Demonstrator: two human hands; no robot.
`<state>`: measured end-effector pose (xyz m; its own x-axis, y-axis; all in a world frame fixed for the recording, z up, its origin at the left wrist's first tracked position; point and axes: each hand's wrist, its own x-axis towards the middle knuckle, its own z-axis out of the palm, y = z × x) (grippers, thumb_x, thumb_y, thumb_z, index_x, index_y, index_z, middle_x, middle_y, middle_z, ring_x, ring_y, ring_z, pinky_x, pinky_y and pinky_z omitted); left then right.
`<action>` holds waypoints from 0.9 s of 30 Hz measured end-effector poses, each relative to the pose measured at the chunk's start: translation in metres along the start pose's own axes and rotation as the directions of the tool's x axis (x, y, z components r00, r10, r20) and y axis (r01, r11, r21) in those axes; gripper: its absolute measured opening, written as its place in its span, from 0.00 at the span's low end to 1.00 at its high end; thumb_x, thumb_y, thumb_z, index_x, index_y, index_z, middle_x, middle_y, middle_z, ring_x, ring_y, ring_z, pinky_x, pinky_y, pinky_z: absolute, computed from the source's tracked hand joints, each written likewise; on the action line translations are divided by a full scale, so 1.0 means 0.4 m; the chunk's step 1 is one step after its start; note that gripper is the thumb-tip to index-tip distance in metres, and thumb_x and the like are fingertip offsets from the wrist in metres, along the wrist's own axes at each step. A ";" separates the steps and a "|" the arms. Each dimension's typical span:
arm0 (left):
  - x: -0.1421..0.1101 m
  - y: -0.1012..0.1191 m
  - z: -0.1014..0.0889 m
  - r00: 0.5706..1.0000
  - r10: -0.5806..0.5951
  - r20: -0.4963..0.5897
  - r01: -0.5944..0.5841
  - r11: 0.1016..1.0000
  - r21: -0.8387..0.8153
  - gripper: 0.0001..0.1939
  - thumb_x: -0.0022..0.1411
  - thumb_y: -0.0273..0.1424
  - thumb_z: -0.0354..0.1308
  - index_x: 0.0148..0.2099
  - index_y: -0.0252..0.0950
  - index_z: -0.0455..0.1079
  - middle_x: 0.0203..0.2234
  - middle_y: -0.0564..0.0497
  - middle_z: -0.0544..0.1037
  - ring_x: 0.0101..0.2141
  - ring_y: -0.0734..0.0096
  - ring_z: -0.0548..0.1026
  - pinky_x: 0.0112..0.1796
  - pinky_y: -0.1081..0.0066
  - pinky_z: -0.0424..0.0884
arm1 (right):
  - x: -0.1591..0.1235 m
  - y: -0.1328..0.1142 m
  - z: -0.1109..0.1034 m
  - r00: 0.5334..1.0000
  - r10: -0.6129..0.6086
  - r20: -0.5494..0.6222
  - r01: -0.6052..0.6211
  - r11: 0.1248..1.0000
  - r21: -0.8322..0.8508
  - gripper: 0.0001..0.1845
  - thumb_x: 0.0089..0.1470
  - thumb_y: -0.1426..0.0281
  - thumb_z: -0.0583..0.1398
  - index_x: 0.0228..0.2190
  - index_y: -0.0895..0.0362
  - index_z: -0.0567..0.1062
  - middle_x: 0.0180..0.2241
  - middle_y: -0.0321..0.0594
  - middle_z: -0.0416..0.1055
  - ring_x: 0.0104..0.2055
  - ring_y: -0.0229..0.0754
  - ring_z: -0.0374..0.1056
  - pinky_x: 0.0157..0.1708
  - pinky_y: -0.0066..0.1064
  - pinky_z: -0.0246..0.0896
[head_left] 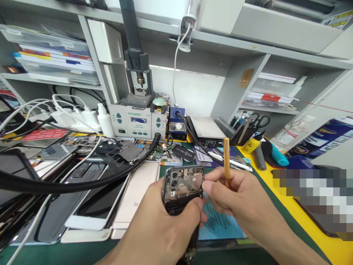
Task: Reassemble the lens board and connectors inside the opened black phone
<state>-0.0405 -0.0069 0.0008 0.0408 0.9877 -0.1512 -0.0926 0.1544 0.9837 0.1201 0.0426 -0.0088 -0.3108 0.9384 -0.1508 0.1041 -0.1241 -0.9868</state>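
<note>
My left hand [168,221] is wrapped round a smartphone [190,182] with its back cover off, thumb lying across the black battery area. Two camera lenses [173,179] and bare internal parts show at the phone's upper end. My right hand [234,191] is closed, its thumb and forefinger pinched at the phone's right edge. A slim gold-coloured tool, apparently a screwdriver [226,158], stands upright between the fingers of that hand; its lower end is hidden. Under the hands lies a light blue sheet [220,222] on the green mat [278,198].
Several phones and a rose-gold phone back [140,187] lie to the left, crossed by a thick black hose [82,187]. Behind stand a hot-air station [139,121], a parts tray [165,152] and a soldering-iron stand [177,127]. At right are a yellow bottle [251,144] and scissors [261,121].
</note>
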 end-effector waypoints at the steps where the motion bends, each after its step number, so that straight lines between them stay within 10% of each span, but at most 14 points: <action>1: 0.000 -0.002 0.000 1.000 0.000 -0.001 0.000 1.000 0.012 0.07 0.58 0.34 0.61 0.29 0.38 0.72 0.21 0.53 0.78 0.24 0.69 0.73 0.27 0.73 0.70 | 0.001 0.002 -0.001 1.000 -0.002 0.005 0.002 1.000 0.012 0.13 0.51 0.59 0.69 0.26 0.53 0.76 0.17 0.29 0.55 0.18 0.32 0.45 0.19 0.30 0.40; 27: -0.005 -0.025 0.028 0.974 -0.119 -0.190 0.109 0.992 -0.064 0.12 0.52 0.28 0.65 0.42 0.38 0.78 0.23 0.56 0.83 0.27 0.67 0.81 0.28 0.75 0.76 | -0.004 0.007 0.007 1.000 0.002 0.017 -0.004 0.994 0.108 0.14 0.49 0.60 0.70 0.24 0.51 0.72 0.15 0.25 0.48 0.15 0.31 0.44 0.16 0.28 0.46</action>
<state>-0.0285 -0.0109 -0.0075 -0.1387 0.9490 -0.2832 -0.1511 0.2624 0.9531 0.1182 0.0399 -0.0114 -0.3265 0.9326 -0.1536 0.0028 -0.1615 -0.9869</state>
